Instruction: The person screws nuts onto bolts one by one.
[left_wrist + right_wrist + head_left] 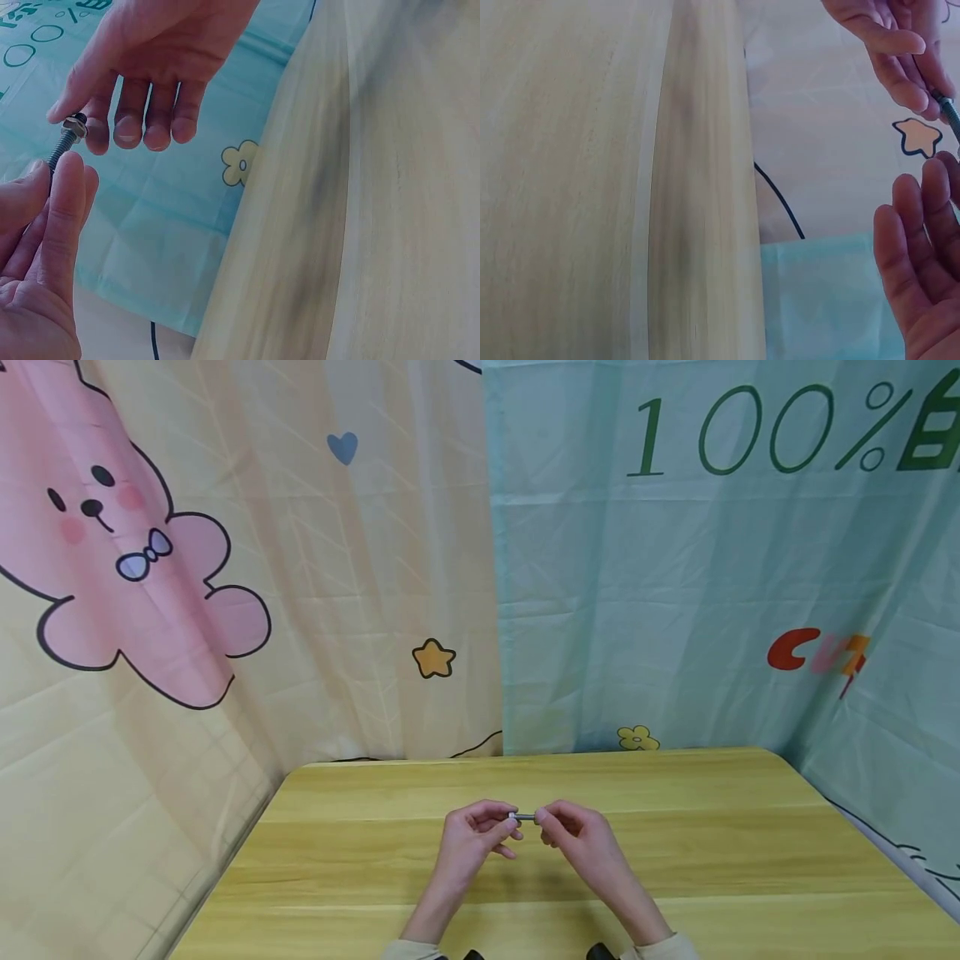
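Observation:
A small metal bolt (525, 817) with a threaded shank is held level between both hands, above the table, in the head view. My left hand (469, 840) pinches one end between thumb and forefinger, its other fingers loosely bent. From the other side my right hand (589, 845) has its thumb and forefinger at a hex nut (73, 127) on the bolt. The left wrist view shows the right hand's remaining fingers hanging apart from the bolt. In the right wrist view the threaded shank (950, 114) shows at the edge, partly out of frame.
A light wooden table (360, 877) lies under the hands. Behind it hang a cream curtain (375, 568) and a teal curtain (637, 593) with printed figures. A dark cord (780, 199) runs beyond the table's edge in the right wrist view.

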The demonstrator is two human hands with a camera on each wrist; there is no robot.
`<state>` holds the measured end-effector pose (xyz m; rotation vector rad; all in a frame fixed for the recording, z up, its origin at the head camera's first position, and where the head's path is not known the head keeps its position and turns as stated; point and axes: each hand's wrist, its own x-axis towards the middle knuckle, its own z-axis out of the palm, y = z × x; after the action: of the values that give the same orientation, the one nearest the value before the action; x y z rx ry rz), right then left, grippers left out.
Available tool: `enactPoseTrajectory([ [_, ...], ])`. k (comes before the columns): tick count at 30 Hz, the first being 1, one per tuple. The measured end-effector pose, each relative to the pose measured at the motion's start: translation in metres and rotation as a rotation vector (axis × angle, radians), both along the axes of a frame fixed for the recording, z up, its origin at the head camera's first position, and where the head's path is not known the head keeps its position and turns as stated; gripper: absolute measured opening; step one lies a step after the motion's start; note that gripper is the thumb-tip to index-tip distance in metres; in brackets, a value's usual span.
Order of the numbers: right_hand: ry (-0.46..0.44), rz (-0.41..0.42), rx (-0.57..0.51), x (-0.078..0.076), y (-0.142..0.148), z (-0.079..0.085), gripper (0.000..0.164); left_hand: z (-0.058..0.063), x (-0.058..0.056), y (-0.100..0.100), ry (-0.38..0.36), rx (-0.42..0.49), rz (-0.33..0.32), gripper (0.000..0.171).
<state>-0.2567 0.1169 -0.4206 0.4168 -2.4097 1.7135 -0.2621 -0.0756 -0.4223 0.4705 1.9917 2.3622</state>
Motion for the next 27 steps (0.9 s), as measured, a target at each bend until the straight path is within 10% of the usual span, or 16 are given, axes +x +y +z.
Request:
enactPoseTrajectory([
  [13,0.127,0.093,-0.019,0.0010,0.0011,0.0011,0.031,0.0004,-0.0008,-0.0008,-0.003,-0.001,0.030,0.018],
  [27,0.054,0.074,0.008,0.0013,0.0003,0.0007,0.019,0.0004,0.0001,-0.0005,-0.006,-0.002,0.021,0.019],
])
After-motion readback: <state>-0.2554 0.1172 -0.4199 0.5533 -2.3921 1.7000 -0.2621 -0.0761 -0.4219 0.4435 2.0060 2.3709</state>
